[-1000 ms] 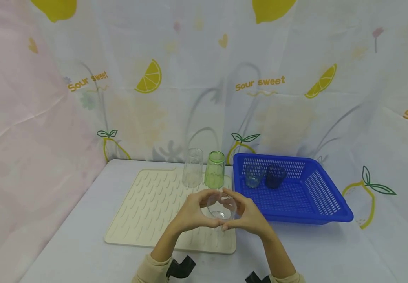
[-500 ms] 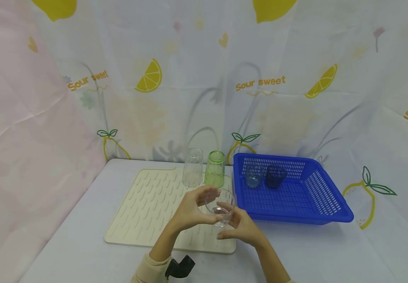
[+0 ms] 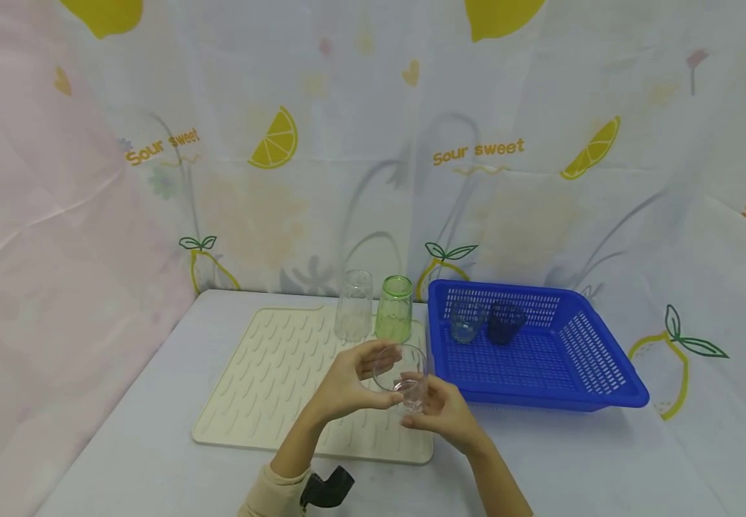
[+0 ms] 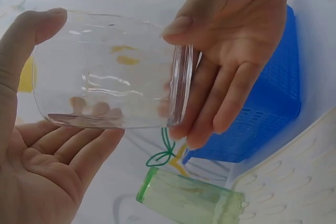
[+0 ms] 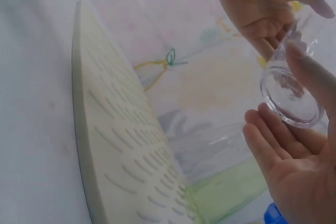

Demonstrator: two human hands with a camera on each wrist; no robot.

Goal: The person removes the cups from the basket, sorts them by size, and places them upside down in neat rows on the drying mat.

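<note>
A clear drinking glass (image 4: 105, 72) is held in the air between both hands, over the right part of the cream ridged drying mat (image 3: 269, 402). My left hand (image 3: 344, 384) grips it by the rim end, thumb on one side and fingers on the other. Around its thick base, my right hand (image 3: 451, 416) pinches with thumb and fingers. In the right wrist view the round base (image 5: 291, 95) faces the camera, between the right thumb and fingers. The head view shows the glass tilted, its mouth toward the upper left.
Behind the hands, a tall clear glass (image 3: 353, 309) and a green glass (image 3: 395, 310) stand on the mat's back edge. To the right sits a blue plastic basket (image 3: 541, 391) containing a clear tumbler (image 3: 465, 324) and a dark tumbler (image 3: 505, 324). A printed cloth hangs behind.
Both hands circled the glass one second ago. My right hand has since shifted down to the base and taken hold there, while the glass has tilted. The left hand stays nearly in place.
</note>
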